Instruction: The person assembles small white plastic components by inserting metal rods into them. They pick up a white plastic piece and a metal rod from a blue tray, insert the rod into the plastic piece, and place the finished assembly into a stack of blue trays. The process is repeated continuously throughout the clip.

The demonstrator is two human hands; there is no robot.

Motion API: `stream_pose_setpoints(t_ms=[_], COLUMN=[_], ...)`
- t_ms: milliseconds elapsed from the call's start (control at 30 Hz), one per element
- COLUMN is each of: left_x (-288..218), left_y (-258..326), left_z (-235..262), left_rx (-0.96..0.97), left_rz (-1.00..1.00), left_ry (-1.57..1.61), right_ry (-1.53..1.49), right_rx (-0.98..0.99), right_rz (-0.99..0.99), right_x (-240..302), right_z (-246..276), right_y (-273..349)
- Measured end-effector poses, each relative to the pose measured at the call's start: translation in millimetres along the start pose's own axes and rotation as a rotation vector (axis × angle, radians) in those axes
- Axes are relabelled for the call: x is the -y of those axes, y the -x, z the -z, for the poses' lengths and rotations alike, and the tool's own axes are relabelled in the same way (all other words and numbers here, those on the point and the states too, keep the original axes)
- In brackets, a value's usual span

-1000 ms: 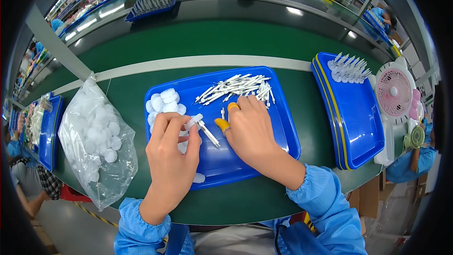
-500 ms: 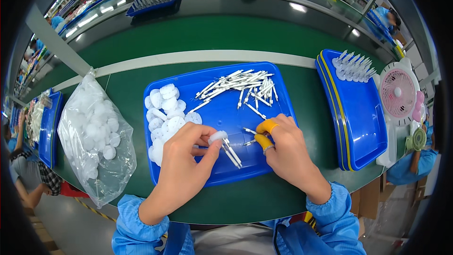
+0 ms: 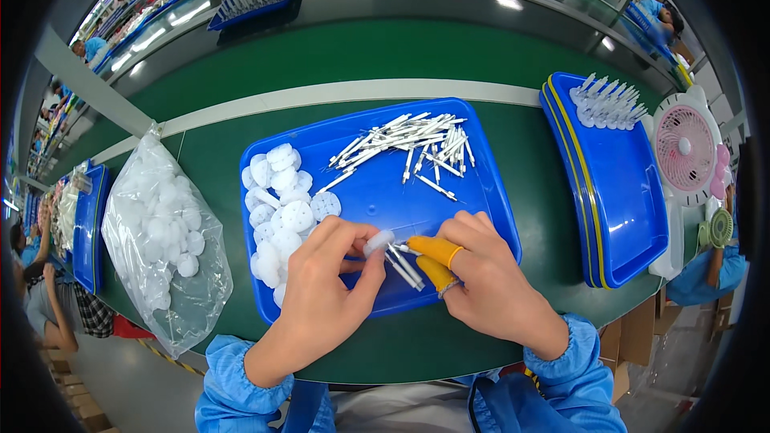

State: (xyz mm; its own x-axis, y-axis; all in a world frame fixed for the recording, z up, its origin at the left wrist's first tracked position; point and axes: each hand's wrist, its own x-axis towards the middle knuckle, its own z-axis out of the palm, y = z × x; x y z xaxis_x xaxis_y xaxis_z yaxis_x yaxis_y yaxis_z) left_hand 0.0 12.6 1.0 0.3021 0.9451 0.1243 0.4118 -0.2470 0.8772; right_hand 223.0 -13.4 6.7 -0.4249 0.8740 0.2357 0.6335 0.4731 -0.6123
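Two bare hands are working at the centre of the frame, above one large blue tray [image 3: 370,192]. The left hand [image 3: 325,293], at lower centre, is gripping one white disc [image 3: 378,242] between thumb and fingers. At least two white rods [image 3: 407,271] are sticking out of that disc toward the lower right; the fingers are hiding whether there are more. The right hand [image 3: 493,281], just right of centre, is wearing two yellow finger covers [image 3: 437,251] and is pinching one slim piece [image 3: 403,247], mostly covered, right beside the disc.

In the left part of the tray, well over ten loose discs [image 3: 282,212] are lying heaped, overlapping too much for an exact count. Toward its upper right, dozens of loose rods [image 3: 397,140] are lying in a tangle, one of them resting apart at the lower edge of the pile.

One clear plastic bag [image 3: 164,232], at the left of the frame, is holding many more white discs, too jumbled to count. At the right, at least two stacked blue trays [image 3: 634,228] are standing, the top one carrying one cluster of upright white pieces [image 3: 607,102]. Two fans are standing at the far right: one pink-and-white fan [image 3: 684,147] and one small green fan [image 3: 719,227].
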Motion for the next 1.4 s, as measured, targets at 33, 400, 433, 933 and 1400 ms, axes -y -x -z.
stream_pose_setpoints(t_ms=[33,400,433,933,1400], left_x=[-1.6,-4.2,-2.7,7.9,-0.4], left_y=[-0.4,2.3,2.1,8.3,-1.7], left_z=[-1.1,-5.2,-6.1,-10.4,9.6], left_rx=[-0.014,-0.045,-0.051,-0.025,0.000], left_rz=[0.010,-0.013,-0.032,-0.085,0.041], left_ry=[0.000,-0.027,-0.035,-0.140,-0.025], right_ry=[0.012,-0.092,-0.094,-0.194,-0.157], right_rx=[0.010,-0.089,-0.113,-0.248,-0.068], right_rz=[-0.012,-0.028,-0.033,-0.178,-0.211], right_x=[0.5,11.3,12.5,21.0,-1.9], right_z=[0.0,-18.2,-22.0,-37.7,7.1], right_y=[-0.5,-3.8,-3.4,-3.7,-6.6])
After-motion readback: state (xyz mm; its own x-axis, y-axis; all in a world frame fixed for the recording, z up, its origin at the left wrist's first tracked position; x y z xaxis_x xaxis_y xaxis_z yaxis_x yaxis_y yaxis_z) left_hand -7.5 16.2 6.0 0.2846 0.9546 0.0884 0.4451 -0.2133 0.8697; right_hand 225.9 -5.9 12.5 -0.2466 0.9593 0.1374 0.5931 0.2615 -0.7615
